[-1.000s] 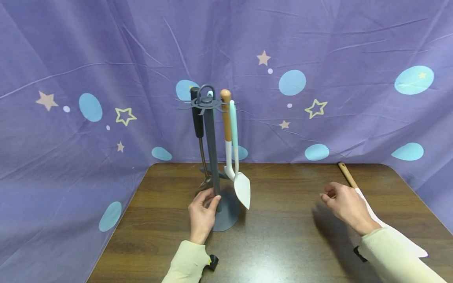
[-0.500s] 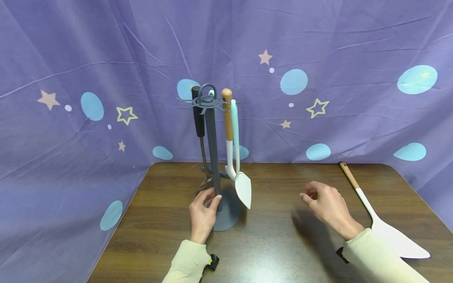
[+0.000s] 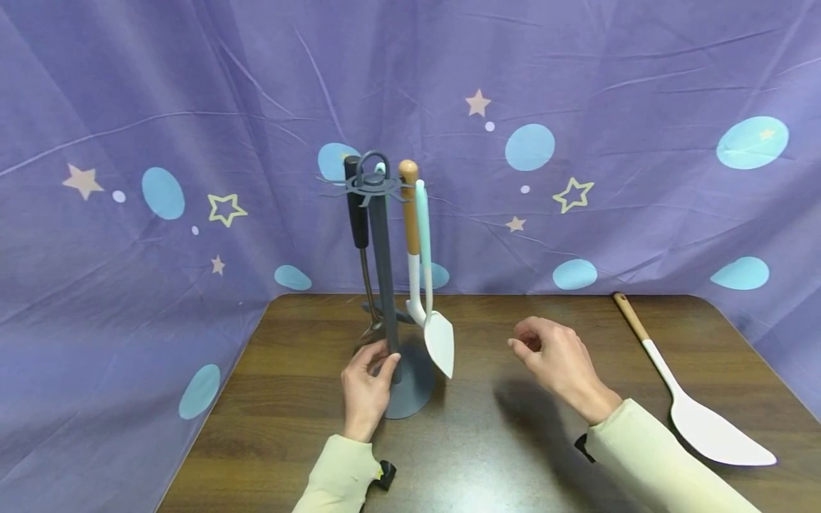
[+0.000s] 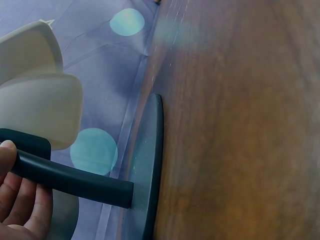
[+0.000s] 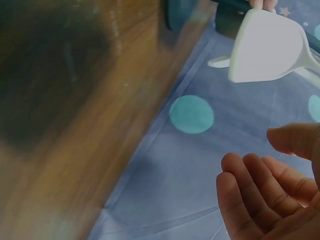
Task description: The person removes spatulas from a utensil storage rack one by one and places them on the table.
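Observation:
A dark grey utensil stand (image 3: 383,278) rises from a round base at left of centre. My left hand (image 3: 368,388) grips its post low down, thumb and fingers around it, as the left wrist view also shows. Several utensils hang from its hooks: a mint-handled spatula (image 3: 440,345), a wooden-handled white utensil (image 3: 411,221) whose lower end is partly covered, and a black-handled ladle (image 3: 359,214) behind the post. My right hand (image 3: 559,360) hovers over the table, right of the stand, holding nothing, its fingers loosely bent. In the right wrist view thumb and fingers (image 5: 250,190) are apart.
A large white turner (image 3: 712,427) with a wooden handle lies on the brown wooden table (image 3: 500,442) at the right, beyond my right forearm. Behind the table's back edge hangs a purple curtain (image 3: 641,107) patterned with stars and ovals.
My right hand has moved left, away from the white turner and toward the stand, uncovering more of the turner. The left hand stays on the post.

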`<state>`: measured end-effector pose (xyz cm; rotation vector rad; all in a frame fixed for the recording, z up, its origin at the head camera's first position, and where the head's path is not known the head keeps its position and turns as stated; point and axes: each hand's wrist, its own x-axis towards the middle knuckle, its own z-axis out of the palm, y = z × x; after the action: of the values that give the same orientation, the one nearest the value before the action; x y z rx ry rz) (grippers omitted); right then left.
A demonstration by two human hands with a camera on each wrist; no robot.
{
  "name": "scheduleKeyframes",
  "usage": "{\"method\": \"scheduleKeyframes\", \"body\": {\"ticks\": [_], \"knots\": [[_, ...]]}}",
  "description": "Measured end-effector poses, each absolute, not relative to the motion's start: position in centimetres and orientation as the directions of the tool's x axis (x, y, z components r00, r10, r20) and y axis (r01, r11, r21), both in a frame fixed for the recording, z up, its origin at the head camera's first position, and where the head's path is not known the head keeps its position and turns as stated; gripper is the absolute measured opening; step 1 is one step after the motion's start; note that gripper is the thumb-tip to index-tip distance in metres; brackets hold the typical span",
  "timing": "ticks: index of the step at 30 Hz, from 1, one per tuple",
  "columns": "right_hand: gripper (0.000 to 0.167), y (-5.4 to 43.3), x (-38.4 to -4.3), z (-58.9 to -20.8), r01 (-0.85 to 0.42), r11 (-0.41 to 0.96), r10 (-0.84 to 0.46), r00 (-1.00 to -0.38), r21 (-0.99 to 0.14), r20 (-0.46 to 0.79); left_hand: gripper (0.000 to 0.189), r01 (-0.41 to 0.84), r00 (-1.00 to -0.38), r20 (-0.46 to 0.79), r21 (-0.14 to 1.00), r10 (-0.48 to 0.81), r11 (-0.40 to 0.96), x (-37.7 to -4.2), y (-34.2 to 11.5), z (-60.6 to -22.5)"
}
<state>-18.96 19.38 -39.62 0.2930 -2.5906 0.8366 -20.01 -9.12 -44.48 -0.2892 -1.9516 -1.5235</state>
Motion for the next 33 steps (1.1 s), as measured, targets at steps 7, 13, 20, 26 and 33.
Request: {"method": "scheduleKeyframes", "body": {"ticks": [7,13,20,26,33], "knots": [[0.013,17.9,-19.5,-38.5,-0.357,0.781,-0.103,-0.883,-0.513,0.458,0.020,0.538,-0.774,0.600,0.791,-0.201,0.290,-20.0,-9.1,-44.5],[0.016,16.8,-19.8,-37.7,-0.392,0.757,-0.133,-0.875,-0.522,0.465,0.019,0.534,-0.782,0.592,0.798,-0.196,0.279,-20.0,-9.2,-44.4],[0.016,15.4,-19.9,-37.1,-0.456,0.700,-0.183,-0.858,-0.549,0.480,0.020,0.537,-0.773,0.601,0.791,-0.204,0.294,-20.0,-9.2,-44.4],[0.023,14.2,-20.0,-36.6,-0.518,0.643,-0.227,-0.832,-0.564,0.506,0.020,0.541,-0.768,0.609,0.783,-0.200,0.306,-20.0,-9.2,-44.5],[0.035,12.6,-20.0,-35.9,-0.555,0.603,-0.266,-0.817,-0.574,0.511,0.021,0.539,-0.774,0.602,0.789,-0.198,0.294,-20.0,-9.2,-44.4]]}}
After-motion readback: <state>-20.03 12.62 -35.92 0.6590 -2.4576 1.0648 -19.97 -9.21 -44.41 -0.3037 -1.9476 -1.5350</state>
